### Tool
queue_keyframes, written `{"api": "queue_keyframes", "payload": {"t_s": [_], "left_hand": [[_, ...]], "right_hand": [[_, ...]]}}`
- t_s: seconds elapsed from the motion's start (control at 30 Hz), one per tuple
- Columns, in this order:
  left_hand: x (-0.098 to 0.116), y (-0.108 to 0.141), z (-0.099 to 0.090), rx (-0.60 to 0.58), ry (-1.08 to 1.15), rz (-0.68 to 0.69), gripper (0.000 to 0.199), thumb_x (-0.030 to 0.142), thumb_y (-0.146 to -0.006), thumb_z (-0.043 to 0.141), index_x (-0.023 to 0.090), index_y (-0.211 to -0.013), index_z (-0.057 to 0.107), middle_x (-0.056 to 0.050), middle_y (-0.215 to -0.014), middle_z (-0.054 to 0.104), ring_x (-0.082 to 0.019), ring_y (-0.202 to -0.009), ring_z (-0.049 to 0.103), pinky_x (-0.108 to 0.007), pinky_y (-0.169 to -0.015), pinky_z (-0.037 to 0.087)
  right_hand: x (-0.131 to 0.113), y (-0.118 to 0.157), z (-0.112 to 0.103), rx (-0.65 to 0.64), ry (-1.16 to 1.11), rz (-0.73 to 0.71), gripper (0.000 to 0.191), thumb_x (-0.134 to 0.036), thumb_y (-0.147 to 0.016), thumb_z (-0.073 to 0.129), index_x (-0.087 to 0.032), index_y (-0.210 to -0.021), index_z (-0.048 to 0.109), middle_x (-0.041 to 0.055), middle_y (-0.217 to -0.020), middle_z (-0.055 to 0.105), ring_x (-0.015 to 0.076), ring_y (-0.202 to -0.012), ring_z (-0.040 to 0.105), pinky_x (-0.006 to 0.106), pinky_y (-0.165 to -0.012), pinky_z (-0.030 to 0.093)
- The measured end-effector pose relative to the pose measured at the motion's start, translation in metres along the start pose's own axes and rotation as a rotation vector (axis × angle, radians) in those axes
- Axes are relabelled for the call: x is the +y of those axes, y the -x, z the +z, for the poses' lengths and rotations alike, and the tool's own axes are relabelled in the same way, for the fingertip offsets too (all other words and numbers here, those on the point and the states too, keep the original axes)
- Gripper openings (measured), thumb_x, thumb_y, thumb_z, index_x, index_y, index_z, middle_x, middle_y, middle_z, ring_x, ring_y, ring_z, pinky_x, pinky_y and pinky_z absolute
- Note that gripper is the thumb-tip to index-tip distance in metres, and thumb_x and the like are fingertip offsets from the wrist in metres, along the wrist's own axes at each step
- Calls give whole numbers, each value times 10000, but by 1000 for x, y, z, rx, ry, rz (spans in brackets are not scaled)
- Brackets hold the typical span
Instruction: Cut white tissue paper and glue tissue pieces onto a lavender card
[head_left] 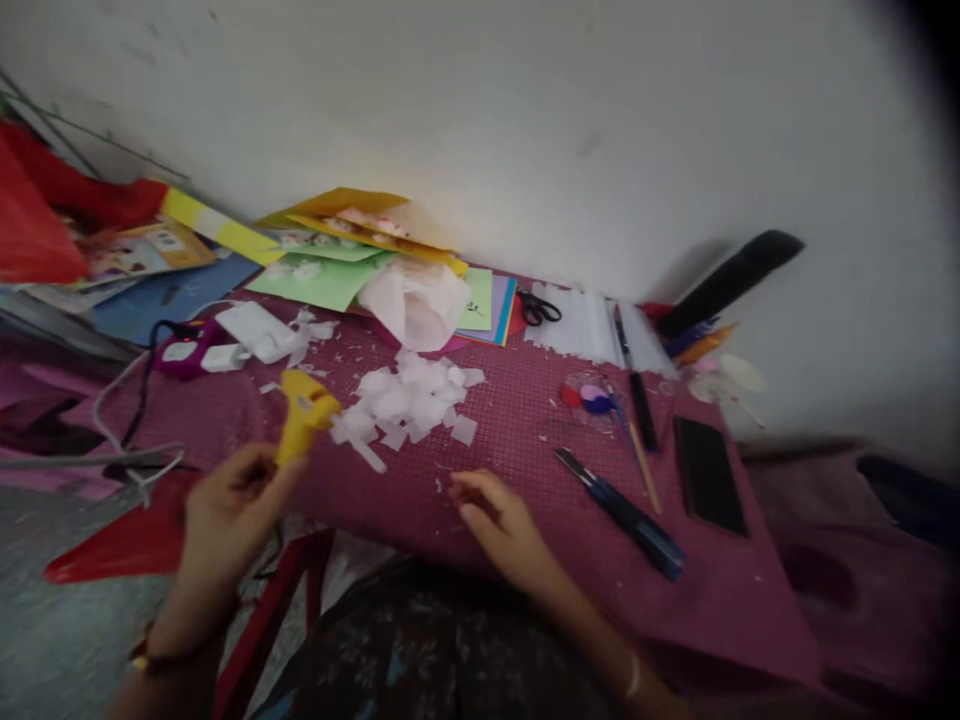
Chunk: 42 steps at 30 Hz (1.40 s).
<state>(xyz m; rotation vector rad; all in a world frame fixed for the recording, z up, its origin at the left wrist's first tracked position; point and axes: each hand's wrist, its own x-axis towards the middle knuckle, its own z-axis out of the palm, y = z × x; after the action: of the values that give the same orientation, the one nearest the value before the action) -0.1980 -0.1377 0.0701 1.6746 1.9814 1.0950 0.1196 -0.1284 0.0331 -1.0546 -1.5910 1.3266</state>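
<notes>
My left hand [232, 510] is wrapped round the handle of a yellow glue gun [301, 415], held up over the table's near left side. The glue gun's tip points right, towards a heap of white paper pieces [409, 395]. My right hand [499, 520] is by the table's front edge, just below the heap. Its fingers are curled in with the thumb close to them; anything between the fingertips is too small and blurred to make out. To its right lies a blue utility knife [622, 515] with the blade out.
On the magenta table [517, 450] lie a phone [709, 475], a wooden-handled brush [641, 455], a black pen [641, 410] and scissors [538, 308]. A white bag [416, 305] and coloured cards [322, 280] stand behind. A purple power strip [187, 350] with cables is at left.
</notes>
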Motion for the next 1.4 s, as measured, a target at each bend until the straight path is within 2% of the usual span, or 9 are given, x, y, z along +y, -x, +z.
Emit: {"api": "queue_keyframes", "payload": {"t_s": [0.13,0.27,0.4,0.57,0.77,0.9,1.03,1.23,1.4], "left_hand": [[76,14,71,-158,12,293,159,348,-860,616,202,-800,635,-2,-702,642,-162,-607,572,-290,-570,452],[125,19,119,-333,-23,603,133,275,-871,605,186,-773,592,-49,-803,680,-179,-737,630,-300,-656,495],[153,-11,117,-615,-53,718,168,341,-923,593,203,-836,630,-16,-821,690,-159,-736,627,-279,-642,461],[175,-106,106,-447,-257,632,278,377,-934,542,171,-772,635,-37,-734,660,-144,-657,560,-275,-608,392],[174,-201,166,-450,-709,761,198,236,-879,517,153,-910,693,-89,-917,705,-208,-837,636,-309,-713,459],[160,-234,213,-472,-754,884,325,127,-842,520,147,-1128,674,-130,-1166,665,-241,-1094,602,-337,-893,482],[147,-256,245,-522,-779,996,361,109,-817,563,161,-1158,670,-149,-1305,608,-284,-1220,540,-382,-926,482],[130,-274,252,-479,-775,1031,390,94,-940,385,144,-1233,636,-190,-1362,569,-314,-1316,471,-474,-1032,406],[111,-272,235,-314,-772,931,637,112,-942,385,204,-1570,326,-184,-1600,362,-371,-1444,338,-610,-1135,263]], "right_hand": [[4,-12,14,-132,-408,5,778,-574,-785,754,-300,-1454,468,107,-1440,575,279,-1250,604,449,-1035,501],[0,-11,4,94,-625,37,546,-567,-815,721,-276,-1264,608,75,-1307,670,273,-1228,617,439,-1087,465],[0,-3,-26,383,-728,97,408,-483,-833,718,-267,-1157,594,45,-1049,731,218,-986,698,377,-904,555],[7,-10,-51,205,-651,230,442,-438,-762,783,-216,-1083,575,-9,-811,654,141,-675,664,289,-651,533],[-5,-30,-71,83,30,170,306,-366,-850,662,-220,-1082,525,-7,-825,615,173,-696,631,322,-665,501],[-18,-48,-77,66,757,168,160,-228,-904,586,-188,-1057,563,93,-1008,690,245,-860,690,346,-737,490],[-14,-66,-66,18,1143,282,229,-202,-916,577,-147,-1136,615,147,-1096,688,294,-933,712,380,-787,513],[-7,-61,-79,-89,1021,123,467,-224,-841,676,-168,-1300,612,166,-1196,661,329,-1083,645,475,-931,482],[-14,-106,-112,212,290,73,344,-135,-760,672,-216,-1093,697,66,-1045,701,232,-990,639,433,-973,461]]}}
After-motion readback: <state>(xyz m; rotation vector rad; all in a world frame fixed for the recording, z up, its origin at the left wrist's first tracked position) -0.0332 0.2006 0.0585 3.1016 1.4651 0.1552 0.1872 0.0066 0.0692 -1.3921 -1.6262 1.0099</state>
